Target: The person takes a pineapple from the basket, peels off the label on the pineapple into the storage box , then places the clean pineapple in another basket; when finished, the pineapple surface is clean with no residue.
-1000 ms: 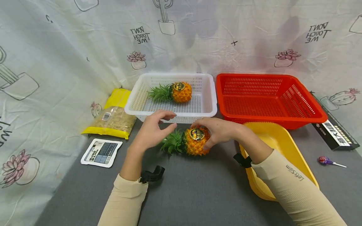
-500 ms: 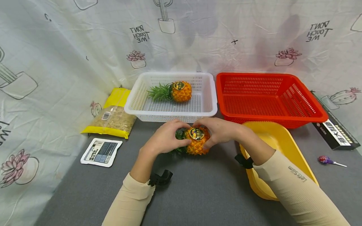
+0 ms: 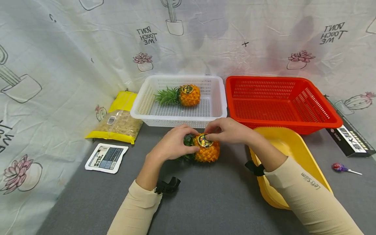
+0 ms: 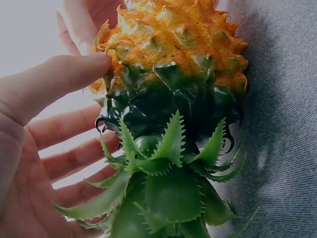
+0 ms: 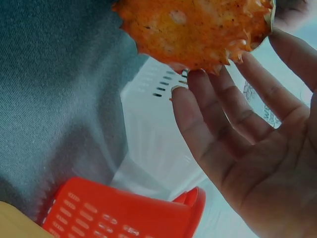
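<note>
A small orange pineapple (image 3: 207, 153) with a black and gold label (image 3: 204, 141) lies on the grey table below the white basket. My left hand (image 3: 173, 142) holds it near the base of its green crown, thumb on the near side. My fingers partly hide the crown (image 4: 173, 193). At the label's upper right edge, the thumb and index finger of my right hand (image 3: 230, 131) come together. The right wrist view has my other fingers (image 5: 242, 111) along the fruit's far side. A second pineapple (image 3: 189, 95) lies in the white basket (image 3: 179, 119).
A red basket (image 3: 282, 125) stands beside the white one, with a yellow tray (image 3: 308, 166) in front. A yellow bag (image 3: 120, 122) and a white packet (image 3: 106, 158) lie left. On the right are a black box (image 3: 351, 138) and a lollipop (image 3: 339, 167).
My left hand has moved right from above the crown and taken hold of the pineapple. My right thumb has risen from the fruit's right side to the label.
</note>
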Available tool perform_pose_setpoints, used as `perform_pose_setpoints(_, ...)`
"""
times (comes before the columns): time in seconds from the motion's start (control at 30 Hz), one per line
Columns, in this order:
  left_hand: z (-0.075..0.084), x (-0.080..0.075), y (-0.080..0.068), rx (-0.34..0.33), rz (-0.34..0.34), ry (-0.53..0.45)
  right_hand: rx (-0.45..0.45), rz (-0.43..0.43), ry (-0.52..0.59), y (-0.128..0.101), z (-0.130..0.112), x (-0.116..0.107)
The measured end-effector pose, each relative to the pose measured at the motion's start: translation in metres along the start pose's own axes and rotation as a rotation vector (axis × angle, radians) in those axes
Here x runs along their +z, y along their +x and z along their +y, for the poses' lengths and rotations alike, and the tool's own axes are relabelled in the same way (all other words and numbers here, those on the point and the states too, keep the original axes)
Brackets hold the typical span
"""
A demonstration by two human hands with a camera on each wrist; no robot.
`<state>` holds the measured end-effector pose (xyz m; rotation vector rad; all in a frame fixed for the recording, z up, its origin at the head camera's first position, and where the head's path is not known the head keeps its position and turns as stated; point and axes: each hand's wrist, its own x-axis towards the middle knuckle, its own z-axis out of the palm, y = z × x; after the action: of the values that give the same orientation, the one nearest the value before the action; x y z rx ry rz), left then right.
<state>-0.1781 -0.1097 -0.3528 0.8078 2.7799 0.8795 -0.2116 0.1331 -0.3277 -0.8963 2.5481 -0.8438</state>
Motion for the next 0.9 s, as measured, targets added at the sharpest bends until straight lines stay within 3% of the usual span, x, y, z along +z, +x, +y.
perform_pose_setpoints(0.27,0.002,-0.001,0.000,-0.008,-0.010,-0.004,-0.004,0.012,-0.026,0.001,-0.004,0.003)
perform_pose_setpoints(0.53,0.003,-0.002,0.000,-0.009,-0.012,0.002,0.056,0.040,0.023,0.002,-0.009,0.002)
perform_pose_setpoints(0.9,0.004,-0.002,0.000,-0.017,-0.011,0.002,0.071,0.083,0.101,-0.001,-0.016,0.000)
